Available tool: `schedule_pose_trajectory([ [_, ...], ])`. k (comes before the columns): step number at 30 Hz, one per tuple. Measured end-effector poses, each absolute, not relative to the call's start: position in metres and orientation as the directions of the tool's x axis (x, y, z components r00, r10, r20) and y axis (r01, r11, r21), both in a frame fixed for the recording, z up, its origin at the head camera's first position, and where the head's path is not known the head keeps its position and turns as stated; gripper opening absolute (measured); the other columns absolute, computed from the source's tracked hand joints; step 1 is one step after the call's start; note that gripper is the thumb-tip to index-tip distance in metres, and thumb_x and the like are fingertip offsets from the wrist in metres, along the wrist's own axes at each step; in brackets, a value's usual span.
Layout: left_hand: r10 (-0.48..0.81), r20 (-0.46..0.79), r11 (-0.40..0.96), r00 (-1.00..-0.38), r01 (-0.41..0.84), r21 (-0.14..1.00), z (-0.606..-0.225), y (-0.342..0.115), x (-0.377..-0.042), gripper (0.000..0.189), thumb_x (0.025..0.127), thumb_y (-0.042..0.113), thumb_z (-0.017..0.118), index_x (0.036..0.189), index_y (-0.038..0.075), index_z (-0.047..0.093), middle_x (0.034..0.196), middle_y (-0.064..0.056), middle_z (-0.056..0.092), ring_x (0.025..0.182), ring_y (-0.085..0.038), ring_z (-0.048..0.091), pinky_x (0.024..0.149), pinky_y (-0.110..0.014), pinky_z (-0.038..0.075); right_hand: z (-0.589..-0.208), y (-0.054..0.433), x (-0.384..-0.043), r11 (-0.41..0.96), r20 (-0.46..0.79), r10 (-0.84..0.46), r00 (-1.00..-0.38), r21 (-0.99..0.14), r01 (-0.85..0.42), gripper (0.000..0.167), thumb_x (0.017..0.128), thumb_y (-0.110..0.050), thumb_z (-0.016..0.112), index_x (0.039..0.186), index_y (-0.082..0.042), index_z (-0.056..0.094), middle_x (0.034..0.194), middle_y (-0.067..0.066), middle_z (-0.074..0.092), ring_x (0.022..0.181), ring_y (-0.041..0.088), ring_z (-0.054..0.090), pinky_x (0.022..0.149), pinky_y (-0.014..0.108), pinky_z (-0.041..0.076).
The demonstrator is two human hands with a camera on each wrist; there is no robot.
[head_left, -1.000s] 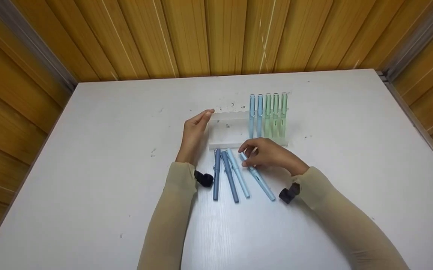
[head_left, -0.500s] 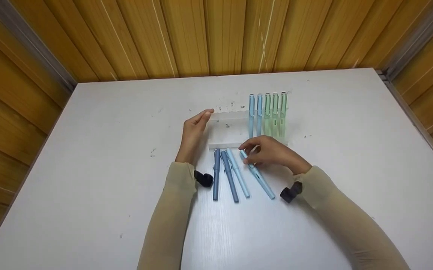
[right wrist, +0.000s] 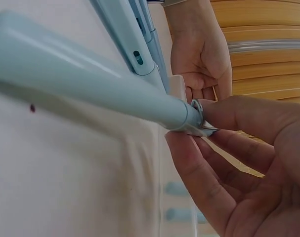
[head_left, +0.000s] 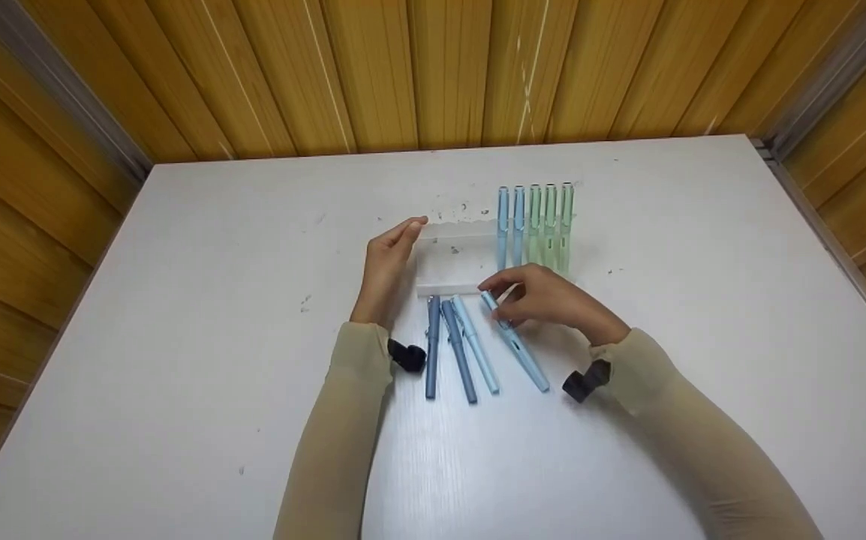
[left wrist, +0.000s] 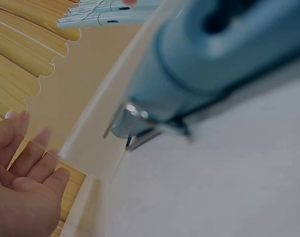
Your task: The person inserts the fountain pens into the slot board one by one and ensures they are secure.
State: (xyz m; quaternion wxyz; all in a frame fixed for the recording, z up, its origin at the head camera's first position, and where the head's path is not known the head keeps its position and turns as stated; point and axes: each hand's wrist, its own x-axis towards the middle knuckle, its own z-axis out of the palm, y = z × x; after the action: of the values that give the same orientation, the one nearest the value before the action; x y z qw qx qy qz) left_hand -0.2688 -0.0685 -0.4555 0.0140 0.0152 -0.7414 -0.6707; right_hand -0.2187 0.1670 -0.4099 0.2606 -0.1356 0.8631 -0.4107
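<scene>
My right hand pinches a light blue pen near its clip end, thumb on one side and fingers on the other. The right wrist view shows that pen slanting from the fingertips. At the left end of a clear pen stand with a scalloped top edge, my left hand grips the edge between thumb and fingers. Two light blue pens and three green pens stand upright at its right end. Before the stand lie two dark blue pens and one light blue pen.
The white table reaches back to a wall of wood-look panels. Small dark marks dot its surface. Black wrist cameras are strapped at both sleeve cuffs.
My right hand has shifted slightly away from me, towards the stand, and the pinched light blue pen has moved with it. My left hand and the stand have stayed put.
</scene>
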Motion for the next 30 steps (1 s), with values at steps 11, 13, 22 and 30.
schedule_pose_trajectory([
  [11, -0.037, -0.004, 0.112, -0.999, -0.008, 0.994, -0.454, -0.069, -0.267, 0.042, 0.096, 0.042, 0.056, 0.127, 0.015, 0.064, 0.138, -0.001, 0.057, 0.134, -0.016, 0.046, 0.114, -0.033, 0.035, -0.403, 0.165, -0.221, 0.612, -0.29, -0.411, -0.864, -0.791, -0.026, 0.044, 0.085, -0.013, 0.071, 0.128, -0.011, 0.062, 0.117, 0.012, 0.063, 0.087, 0.021, 0.062, 0.075, 0.029, 0.059],
  [13, -0.035, -0.007, 0.11, -0.999, -0.011, 0.994, -0.453, -0.069, -0.267, 0.042, 0.096, 0.042, 0.056, 0.127, 0.015, 0.063, 0.138, -0.001, 0.057, 0.134, -0.015, 0.046, 0.114, -0.033, 0.035, -0.401, 0.165, -0.221, 0.6, -0.279, -0.406, -0.87, -0.799, -0.024, 0.045, 0.085, -0.013, 0.071, 0.129, -0.01, 0.062, 0.117, 0.013, 0.063, 0.086, 0.022, 0.063, 0.075, 0.029, 0.059],
  [22, -0.04, -0.021, 0.129, -0.999, -0.026, 0.991, -0.453, -0.069, -0.267, 0.043, 0.095, 0.044, 0.056, 0.127, 0.017, 0.064, 0.137, 0.001, 0.058, 0.134, -0.014, 0.047, 0.113, -0.032, 0.036, -0.388, 0.165, -0.225, 0.532, -0.18, -0.366, -0.913, -0.846, -0.046, 0.045, 0.085, -0.01, 0.072, 0.128, -0.009, 0.062, 0.122, 0.013, 0.062, 0.096, 0.024, 0.064, 0.076, 0.032, 0.06],
  [30, -0.042, -0.027, 0.105, -0.999, -0.032, 0.994, -0.453, -0.069, -0.266, 0.043, 0.094, 0.045, 0.056, 0.127, 0.018, 0.064, 0.137, 0.002, 0.058, 0.134, -0.013, 0.046, 0.114, -0.032, 0.035, -0.376, 0.162, -0.228, 0.523, -0.098, -0.294, -0.951, -0.849, -0.074, 0.045, 0.087, -0.012, 0.07, 0.131, -0.011, 0.06, 0.123, 0.013, 0.061, 0.102, 0.024, 0.064, 0.079, 0.03, 0.059],
])
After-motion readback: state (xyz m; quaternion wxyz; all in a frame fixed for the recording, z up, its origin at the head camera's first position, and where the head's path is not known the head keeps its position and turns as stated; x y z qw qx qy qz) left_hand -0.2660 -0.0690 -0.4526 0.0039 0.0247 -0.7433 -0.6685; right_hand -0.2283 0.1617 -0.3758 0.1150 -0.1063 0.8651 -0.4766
